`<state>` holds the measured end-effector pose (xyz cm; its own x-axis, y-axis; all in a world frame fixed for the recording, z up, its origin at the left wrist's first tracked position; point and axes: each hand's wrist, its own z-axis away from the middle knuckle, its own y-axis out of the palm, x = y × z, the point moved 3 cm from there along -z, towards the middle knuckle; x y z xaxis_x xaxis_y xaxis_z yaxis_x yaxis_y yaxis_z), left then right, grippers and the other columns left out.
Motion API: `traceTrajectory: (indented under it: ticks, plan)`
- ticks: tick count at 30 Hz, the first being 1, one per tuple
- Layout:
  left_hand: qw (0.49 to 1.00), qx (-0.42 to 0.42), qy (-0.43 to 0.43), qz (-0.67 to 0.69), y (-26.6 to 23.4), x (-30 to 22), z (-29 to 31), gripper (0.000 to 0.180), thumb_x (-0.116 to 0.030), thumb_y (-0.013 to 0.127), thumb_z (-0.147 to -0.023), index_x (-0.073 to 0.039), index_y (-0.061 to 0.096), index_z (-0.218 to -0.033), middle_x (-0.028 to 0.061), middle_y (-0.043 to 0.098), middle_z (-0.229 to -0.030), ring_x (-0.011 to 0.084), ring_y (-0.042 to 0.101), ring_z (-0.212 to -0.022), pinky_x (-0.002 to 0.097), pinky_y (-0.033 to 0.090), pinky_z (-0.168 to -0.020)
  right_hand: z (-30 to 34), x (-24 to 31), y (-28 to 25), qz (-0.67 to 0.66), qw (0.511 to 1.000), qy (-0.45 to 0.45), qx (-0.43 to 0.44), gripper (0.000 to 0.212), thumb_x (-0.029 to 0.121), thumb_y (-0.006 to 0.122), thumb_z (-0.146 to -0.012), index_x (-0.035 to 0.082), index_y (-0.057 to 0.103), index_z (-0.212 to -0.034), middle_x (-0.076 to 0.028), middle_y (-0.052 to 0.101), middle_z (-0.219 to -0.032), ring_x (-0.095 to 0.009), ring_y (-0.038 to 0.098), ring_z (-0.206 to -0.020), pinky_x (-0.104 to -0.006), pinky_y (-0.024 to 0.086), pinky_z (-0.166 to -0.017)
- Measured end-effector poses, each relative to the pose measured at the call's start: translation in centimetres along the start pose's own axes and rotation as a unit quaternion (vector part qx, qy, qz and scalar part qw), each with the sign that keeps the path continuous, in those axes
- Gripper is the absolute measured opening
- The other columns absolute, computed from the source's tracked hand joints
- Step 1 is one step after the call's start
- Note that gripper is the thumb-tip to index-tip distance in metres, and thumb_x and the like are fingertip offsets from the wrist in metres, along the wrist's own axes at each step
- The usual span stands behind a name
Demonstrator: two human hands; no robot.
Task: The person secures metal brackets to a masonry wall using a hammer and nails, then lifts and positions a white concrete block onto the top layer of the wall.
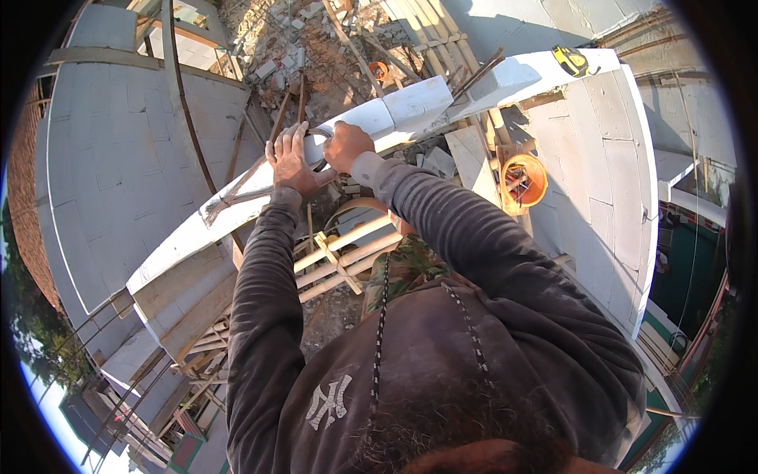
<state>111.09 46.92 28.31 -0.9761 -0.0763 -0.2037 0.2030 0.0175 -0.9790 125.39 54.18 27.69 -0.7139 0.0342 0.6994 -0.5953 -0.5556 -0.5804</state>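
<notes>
Both my hands are over the white top of a narrow block wall [185, 237]. My left hand [292, 162] lies on it with its fingers stretched out and somewhat apart. Beside it, my right hand [347, 148] is closed, its fingers curled around part of a dark, curved strip [319, 133]. This strip bends through the gap between my hands; its full shape is hidden. Just right of my right hand, white blocks [420, 100] sit along the wall top. Left of my left hand, a greyish, forked piece [237, 196] lies across the wall.
A yellow-and-black tape measure [570, 61] rests at the wall's right end. An orange bucket [524, 182] holding tools stands right of my arm. Bamboo poles [347, 254] form scaffolding below me. Rubble [280, 47] covers the ground beyond. A tall block wall [126, 158] rises at left.
</notes>
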Motion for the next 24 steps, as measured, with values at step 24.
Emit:
traceTrajectory:
  ticks: [24]
  plan:
    - [1.000,0.015,0.003,0.018,-1.3,0.2,0.2,0.102,-0.057,0.083,-0.065,-0.014,0.041,-0.147,0.0131,0.048,-0.141,0.0309,0.041,-0.138,0.0570,0.019,-0.120,0.2,-4.5,0.3,-0.324,0.945,-0.010,0.035,0.025,0.021,0.064,-0.092,-0.004,0.066,-0.095,-0.010,0.067,-0.078,-0.016,0.065,-0.061,-0.0329,0.057,-0.049]
